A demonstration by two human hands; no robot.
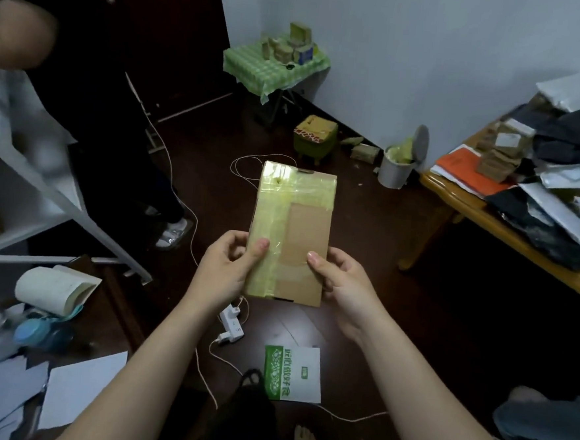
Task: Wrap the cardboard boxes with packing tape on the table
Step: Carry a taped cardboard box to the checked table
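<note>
A: Largest entry?
B: Wooden table (468, 203), right side, heaped with mailer bags (556, 218).
A: Next?
B: Cardboard box (310, 228), held in mid-air over the dark floor (380, 277), well apart from that table. Yellowish tape (271, 218) covers its far end and left strip.
A: Hands?
B: Left hand (225, 267) grips the box's near left edge, thumb on top. Right hand (342, 285) grips the near right edge likewise.
</note>
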